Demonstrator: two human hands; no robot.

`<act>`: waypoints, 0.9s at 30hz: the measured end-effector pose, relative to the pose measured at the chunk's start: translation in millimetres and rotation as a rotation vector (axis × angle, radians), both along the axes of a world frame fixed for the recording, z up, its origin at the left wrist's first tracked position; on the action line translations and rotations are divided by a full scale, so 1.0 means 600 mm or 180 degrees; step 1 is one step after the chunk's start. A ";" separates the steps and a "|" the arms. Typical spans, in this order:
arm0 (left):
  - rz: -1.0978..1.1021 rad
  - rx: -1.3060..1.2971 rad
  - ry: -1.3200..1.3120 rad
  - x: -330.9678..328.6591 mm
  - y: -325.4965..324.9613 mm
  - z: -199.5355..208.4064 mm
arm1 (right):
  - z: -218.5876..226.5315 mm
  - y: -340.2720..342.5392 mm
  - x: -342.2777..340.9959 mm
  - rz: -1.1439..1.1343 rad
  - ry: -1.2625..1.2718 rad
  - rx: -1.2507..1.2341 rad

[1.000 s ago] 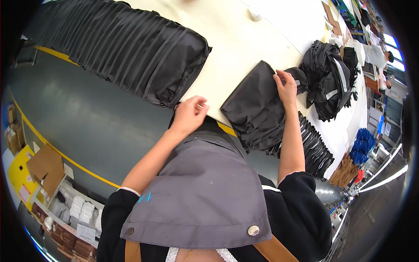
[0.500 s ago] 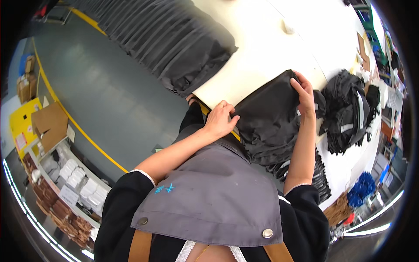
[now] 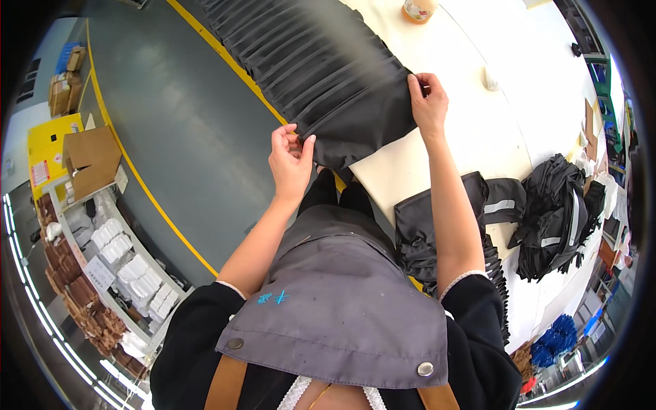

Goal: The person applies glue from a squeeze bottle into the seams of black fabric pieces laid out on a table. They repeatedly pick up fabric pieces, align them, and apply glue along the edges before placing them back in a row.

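A person in a grey apron [image 3: 335, 294] grips a black fabric piece [image 3: 365, 133] at two corners. The left hand [image 3: 290, 165] pinches its near-left corner between thumb and fingers, while the right hand [image 3: 429, 108] clasps the far-right corner, thumb and fingertips closed on the edge. The piece lies at the near end of a long row of black fabric [image 3: 280, 58], layered in overlapping folds along the left side of a cream-coloured surface [image 3: 389, 171]; its lower edge reaches the rim of that surface.

Beneath the right forearm rests a pile of folded black fabric [image 3: 418, 229], partly hidden by the arm. Just beside it is a black piece with a pale strip [image 3: 504, 199], and next to that a bunched black bundle [image 3: 553, 229] with similar light strips.

On the far part of the surface stand a jar with orange contents [image 3: 418, 10] and a small white object [image 3: 491, 78]. To the left, across a grey floor [image 3: 178, 130] marked with yellow lines, a cardboard box [image 3: 94, 162] sits near a yellow panel [image 3: 51, 150], above a rack of white packs [image 3: 130, 260].
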State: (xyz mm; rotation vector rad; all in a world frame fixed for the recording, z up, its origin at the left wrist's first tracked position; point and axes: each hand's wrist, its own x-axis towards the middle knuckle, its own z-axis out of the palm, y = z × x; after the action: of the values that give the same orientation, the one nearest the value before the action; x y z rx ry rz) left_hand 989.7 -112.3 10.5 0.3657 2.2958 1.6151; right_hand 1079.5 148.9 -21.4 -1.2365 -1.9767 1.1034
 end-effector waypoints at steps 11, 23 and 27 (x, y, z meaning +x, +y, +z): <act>0.0441 0.0237 -0.0684 0.011 0.014 -0.033 | 0.030 0.062 0.222 -0.0131 -0.0408 0.0118; 0.0448 0.0850 -0.1176 0.029 0.066 -0.034 | 0.017 -0.027 0.447 -0.0917 -0.1898 0.1019; 0.0279 0.0319 -0.0175 0.056 0.042 0.012 | 0.023 0.003 0.422 -0.0262 -0.2231 0.0459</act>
State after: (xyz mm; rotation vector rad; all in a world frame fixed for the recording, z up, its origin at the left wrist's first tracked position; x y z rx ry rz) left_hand 1023.0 -87.4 17.4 0.2433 2.2245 1.7645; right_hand 1333.0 150.5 -7.5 -1.7657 -2.4110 0.4963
